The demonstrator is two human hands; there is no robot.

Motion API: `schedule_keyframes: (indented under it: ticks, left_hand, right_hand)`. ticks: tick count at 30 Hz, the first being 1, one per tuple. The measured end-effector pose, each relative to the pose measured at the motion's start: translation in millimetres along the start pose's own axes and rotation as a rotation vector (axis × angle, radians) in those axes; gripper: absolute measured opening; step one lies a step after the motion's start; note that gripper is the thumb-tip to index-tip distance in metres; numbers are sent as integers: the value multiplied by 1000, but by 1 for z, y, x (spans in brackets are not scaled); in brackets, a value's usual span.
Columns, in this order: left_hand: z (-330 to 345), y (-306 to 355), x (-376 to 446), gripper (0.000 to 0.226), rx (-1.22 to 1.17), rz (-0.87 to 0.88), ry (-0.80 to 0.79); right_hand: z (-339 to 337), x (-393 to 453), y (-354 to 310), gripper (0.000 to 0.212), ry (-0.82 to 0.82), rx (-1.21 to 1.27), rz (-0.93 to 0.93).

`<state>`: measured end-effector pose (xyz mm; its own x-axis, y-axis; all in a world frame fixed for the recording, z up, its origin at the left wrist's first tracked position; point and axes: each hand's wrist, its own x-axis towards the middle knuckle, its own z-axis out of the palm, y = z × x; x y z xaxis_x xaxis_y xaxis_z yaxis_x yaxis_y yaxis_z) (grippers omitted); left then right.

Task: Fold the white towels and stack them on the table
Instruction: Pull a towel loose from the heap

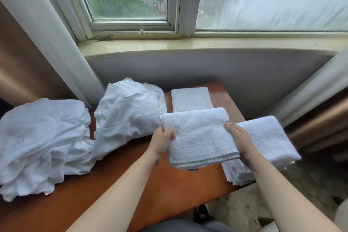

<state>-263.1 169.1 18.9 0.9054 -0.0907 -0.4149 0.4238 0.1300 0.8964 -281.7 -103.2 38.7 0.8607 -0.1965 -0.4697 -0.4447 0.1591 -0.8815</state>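
1. White terry towel, folded into a thick rectangle with a ribbed border (199, 137), is held above the orange-brown wooden tabletop (131, 184), clear of its surface as far as can be judged.
2. Left hand (162, 140) grips the towel's left edge, thumb on top; right hand (238, 140) grips the right edge likewise. Each grip is closed on the towel.
3. Done, by appearance: a stack of folded white towels (267, 143) at the tabletop's right edge, just beside the right hand, and a flat folded white cloth (191, 99) further back.
4. Outstanding: a crumpled white towel heap (128, 113) at centre-left and a larger rumpled white pile (43, 141) at far left remain unfolded.
5. Judgement: roughly mid-task; the held towel appears ready for stacking.
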Motion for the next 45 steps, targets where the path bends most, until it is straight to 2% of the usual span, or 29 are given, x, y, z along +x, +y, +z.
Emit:
schedule_keyframes:
  ticks: [2,4,10,12,20,22,27,31,35,36,40,43,45]
  left_hand:
    - [18,3,2,6,-3,14,-37]
    - [40,1,3,13,17,15,-80]
    - [105,-7,10,21,122,-45,-133]
    - [128,-10,13,19,139,-73,-155]
    - [221,-27,36,3,188,-115,-114]
    - [236,-37,46,5,202,-135,-78]
    - [247,-75,61,3,276,-273,-28]
    - [252,-81,64,7,284,-275,9]
    - [250,-81,61,11,286,-252,39]
    - [249,-83,60,11,289,-253,51]
    - [246,-96,52,15,333,-311,46]
    - [245,-96,50,12,327,-298,35]
    - [242,-93,51,33,346,-290,39]
  right_hand:
    - [-16,-6,-9,18,33,-41,-8]
    - [-38,-10,-17,21,74,-72,-26]
    - [-107,-12,-38,10,188,-138,-36]
    - [-132,-7,-44,14,206,-165,-13]
    - [-226,29,-54,23,225,-311,-17]
    - [-240,42,-46,22,218,-362,-14]
    - [-262,68,-7,20,112,-600,-15]
    - [-277,83,-1,30,69,-616,-5]
    - [-285,90,-1,53,39,-599,-23]
    - [-285,89,1,53,22,-599,-25]
    - [-283,90,14,19,-34,-585,-8]
    - [-286,94,11,16,-49,-605,-9]
    - [-289,96,5,21,-49,-623,-15]
